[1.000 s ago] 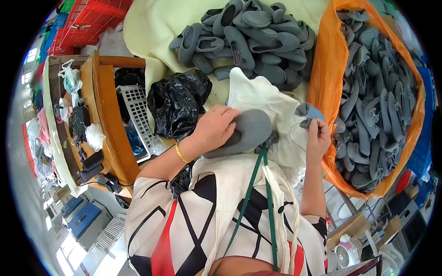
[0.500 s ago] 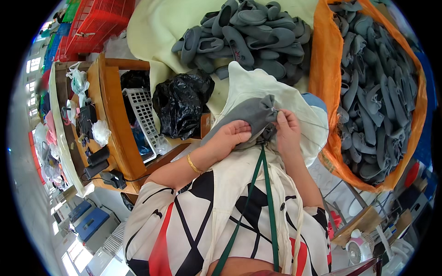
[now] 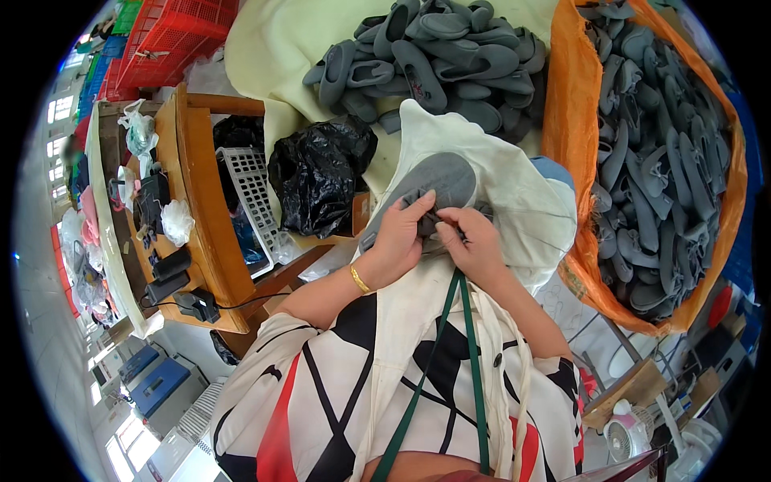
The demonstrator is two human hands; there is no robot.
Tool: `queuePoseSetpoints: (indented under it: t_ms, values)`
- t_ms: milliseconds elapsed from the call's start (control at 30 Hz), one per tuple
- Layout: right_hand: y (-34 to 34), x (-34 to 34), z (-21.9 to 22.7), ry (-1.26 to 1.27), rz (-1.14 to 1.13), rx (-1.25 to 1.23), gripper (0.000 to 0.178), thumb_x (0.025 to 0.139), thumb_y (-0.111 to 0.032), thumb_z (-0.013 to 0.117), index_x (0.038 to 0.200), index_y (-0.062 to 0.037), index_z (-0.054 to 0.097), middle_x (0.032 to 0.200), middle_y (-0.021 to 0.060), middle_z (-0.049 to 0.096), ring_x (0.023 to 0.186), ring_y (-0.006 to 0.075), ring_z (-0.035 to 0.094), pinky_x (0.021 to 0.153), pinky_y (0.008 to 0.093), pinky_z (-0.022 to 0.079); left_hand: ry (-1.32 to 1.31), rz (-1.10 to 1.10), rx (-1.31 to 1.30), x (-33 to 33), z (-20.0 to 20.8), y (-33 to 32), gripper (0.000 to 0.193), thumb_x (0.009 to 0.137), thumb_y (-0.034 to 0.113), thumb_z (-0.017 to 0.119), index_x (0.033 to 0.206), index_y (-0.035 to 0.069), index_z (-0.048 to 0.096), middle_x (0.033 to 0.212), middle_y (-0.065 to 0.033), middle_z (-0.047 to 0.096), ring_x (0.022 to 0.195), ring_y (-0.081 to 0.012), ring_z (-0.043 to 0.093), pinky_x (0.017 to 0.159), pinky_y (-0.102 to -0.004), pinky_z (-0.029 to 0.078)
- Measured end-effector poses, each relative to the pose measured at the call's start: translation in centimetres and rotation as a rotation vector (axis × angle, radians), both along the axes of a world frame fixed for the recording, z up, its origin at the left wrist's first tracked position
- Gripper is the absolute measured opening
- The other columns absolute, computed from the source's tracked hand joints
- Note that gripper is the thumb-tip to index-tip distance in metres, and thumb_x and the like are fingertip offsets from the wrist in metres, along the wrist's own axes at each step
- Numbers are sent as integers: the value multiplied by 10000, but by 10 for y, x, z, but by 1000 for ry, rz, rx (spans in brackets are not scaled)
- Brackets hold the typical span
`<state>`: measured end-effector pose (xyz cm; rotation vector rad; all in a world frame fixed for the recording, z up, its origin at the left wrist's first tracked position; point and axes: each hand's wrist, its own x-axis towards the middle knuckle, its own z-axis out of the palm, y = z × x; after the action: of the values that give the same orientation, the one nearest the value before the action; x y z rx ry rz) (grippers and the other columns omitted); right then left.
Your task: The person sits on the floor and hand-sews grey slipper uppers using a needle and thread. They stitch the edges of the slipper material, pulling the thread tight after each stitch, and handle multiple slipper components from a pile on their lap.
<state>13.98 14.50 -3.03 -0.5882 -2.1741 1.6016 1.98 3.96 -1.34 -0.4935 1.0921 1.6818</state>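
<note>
Over the white cloth (image 3: 522,209) on my lap lies a grey fabric slipper (image 3: 446,173), its rounded sole end turned up and away from me. My left hand (image 3: 399,241) is closed around gathered dark fabric at its near side, thumb on top. Close beside it, my right hand (image 3: 470,239) pinches at the same gathered part, fingertips together. Whatever small piece sits between those fingertips is hidden. A heap of similar grey slippers (image 3: 422,72) is piled on the pale yellow cloth (image 3: 265,48) ahead. To the right, an orange sack (image 3: 572,96) is full of more grey slippers (image 3: 642,177).
On the left stands a wooden table (image 3: 213,265) with small plastic bags and black devices on it. A black plastic bag (image 3: 317,181) and a white perforated basket (image 3: 249,201) sit beside it. Red crates (image 3: 173,44) are stacked far left. A white fan (image 3: 630,438) is low right.
The slipper has been turned so its sole end faces up and away. My left hand has shifted right, and my right hand has come down and left, so both now meet at the gathered fabric.
</note>
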Motion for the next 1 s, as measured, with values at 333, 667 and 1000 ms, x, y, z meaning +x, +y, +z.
queuePoseSetpoints:
  t_ms: [333,667,1000]
  values:
    - [18,-5,18,-333,-45,-463,123,958,-121,638,1046,-37,657,703,-20,607,642,39,570,568,215,437,-25,92,-110,4,-13,5,163,949,188,700,1062,92,634,996,-16,680,895,-123,643,802,-300,516]
    - [19,-11,13,-315,-14,-310,131,915,-112,637,999,-18,672,712,59,638,602,98,548,576,260,446,-14,70,-87,3,-10,2,285,919,185,738,1118,74,566,1051,-33,650,970,-142,621,868,-311,499]
    - [26,-12,10,-353,27,-363,149,881,-117,636,976,-9,675,717,86,673,596,128,597,585,287,481,14,32,-85,7,-6,1,290,914,191,744,1119,71,577,1048,-32,648,966,-136,609,863,-310,494]
